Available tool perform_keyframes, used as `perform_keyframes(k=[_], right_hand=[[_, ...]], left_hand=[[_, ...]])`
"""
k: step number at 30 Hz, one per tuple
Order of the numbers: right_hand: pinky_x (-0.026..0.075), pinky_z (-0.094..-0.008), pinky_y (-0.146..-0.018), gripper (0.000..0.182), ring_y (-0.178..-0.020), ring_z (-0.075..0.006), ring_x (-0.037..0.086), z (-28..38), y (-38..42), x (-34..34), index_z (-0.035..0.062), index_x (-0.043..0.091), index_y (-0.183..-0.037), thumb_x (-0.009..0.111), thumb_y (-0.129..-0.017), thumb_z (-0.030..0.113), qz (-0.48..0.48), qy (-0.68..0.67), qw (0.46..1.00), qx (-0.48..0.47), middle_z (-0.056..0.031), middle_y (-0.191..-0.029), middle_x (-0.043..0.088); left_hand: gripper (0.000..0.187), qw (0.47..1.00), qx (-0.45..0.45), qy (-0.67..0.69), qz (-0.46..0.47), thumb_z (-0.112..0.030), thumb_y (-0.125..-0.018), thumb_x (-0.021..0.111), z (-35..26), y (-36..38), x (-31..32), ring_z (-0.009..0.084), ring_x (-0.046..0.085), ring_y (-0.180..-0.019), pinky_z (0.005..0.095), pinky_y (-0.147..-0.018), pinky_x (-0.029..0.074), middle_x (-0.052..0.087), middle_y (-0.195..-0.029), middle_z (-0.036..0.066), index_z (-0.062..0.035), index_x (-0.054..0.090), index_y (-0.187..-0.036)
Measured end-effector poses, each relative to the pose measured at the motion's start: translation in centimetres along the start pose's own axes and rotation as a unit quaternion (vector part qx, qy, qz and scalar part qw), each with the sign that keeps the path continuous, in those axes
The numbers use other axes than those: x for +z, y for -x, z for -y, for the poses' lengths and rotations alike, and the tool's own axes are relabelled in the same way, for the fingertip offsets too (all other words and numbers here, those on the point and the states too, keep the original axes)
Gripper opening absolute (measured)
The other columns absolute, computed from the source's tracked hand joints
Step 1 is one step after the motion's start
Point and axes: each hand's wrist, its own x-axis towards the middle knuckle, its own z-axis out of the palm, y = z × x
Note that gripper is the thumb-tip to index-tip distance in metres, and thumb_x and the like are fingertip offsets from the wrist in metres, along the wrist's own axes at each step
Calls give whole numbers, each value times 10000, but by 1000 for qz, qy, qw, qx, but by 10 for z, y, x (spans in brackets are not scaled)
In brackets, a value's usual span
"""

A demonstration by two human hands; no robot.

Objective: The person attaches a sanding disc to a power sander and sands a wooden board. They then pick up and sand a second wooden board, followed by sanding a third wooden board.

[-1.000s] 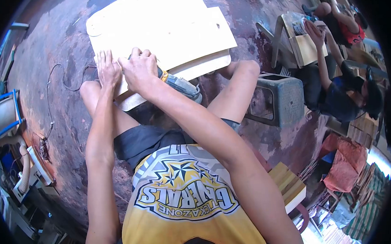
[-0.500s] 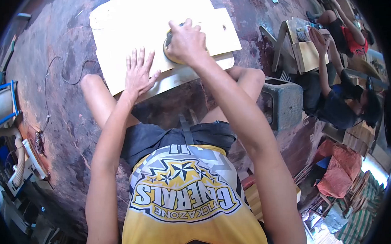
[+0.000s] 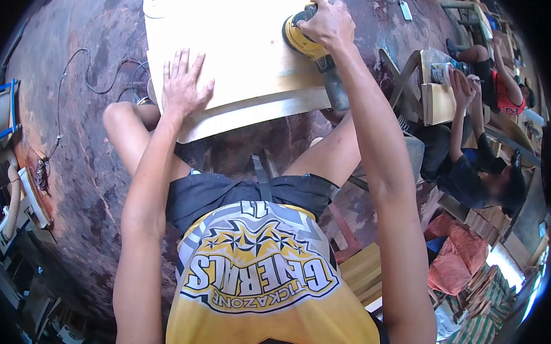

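A pale wooden panel lies in front of me on top of another light board, whose near edge sticks out toward my lap. My left hand rests flat on the panel's near left part, fingers stretched out. At the panel's right edge, my right hand is wrapped round the top of a yellow and black orbital sander. The sander's dark dust canister points toward me beside my forearm. Its underside is hidden.
A cord runs over the stained floor at left. At right, a person in dark clothes handles a round reddish-brown thing near a small wooden piece. Behind sits a person in red. A red sheet lies lower right.
My right hand has carried the sander to the right, from the panel's middle to its right edge. My left hand stays flat on the panel. The view has shifted slightly.
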Motion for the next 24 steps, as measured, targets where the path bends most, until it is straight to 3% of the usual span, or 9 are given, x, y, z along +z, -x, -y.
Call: perform_keyframes(k=[2,4,16,18,24], right_hand=[[568,-495,-822,456,-952,-419,686,-2,-9,3,91,683,-1101,743,-710,318,34,-14,999,34,-250,-986,700],[565,-507,-810,462,-931,-422,688,-1,-14,5,91,679,-1101,745,-708,323,31,-2,999,8,-258,-988,700],[559,-498,-849,529,-992,-436,669,9,-13,1,61,663,-1130,764,-690,337,49,7,999,-19,-279,-1035,683],[561,-496,-818,519,-955,-433,676,13,-9,9,65,665,-1119,759,-684,332,4,39,998,-51,-270,-1006,686],[561,-481,-757,476,-874,-423,669,17,-18,23,76,671,-1090,760,-679,298,15,-20,998,-53,-237,-919,674]], left_hand=[[745,1000,-3,6,-6,-569,-893,520,-1,3,0,353,241,-1498,550,-1207,144,292,-1600,201,-208,398,-1534],[705,1000,-3,16,-17,-536,-890,538,0,1,-1,355,276,-1482,546,-1200,167,332,-1579,202,-208,445,-1506],[701,1000,-4,18,-23,-527,-883,555,-1,1,-3,349,303,-1469,538,-1201,170,362,-1565,194,-202,458,-1497],[698,999,-7,19,-28,-525,-883,555,0,1,-4,349,303,-1469,537,-1203,168,361,-1564,195,-201,462,-1494],[679,998,-2,37,-42,-516,-884,551,0,1,-1,351,307,-1467,535,-1205,165,365,-1565,186,-203,480,-1482]])
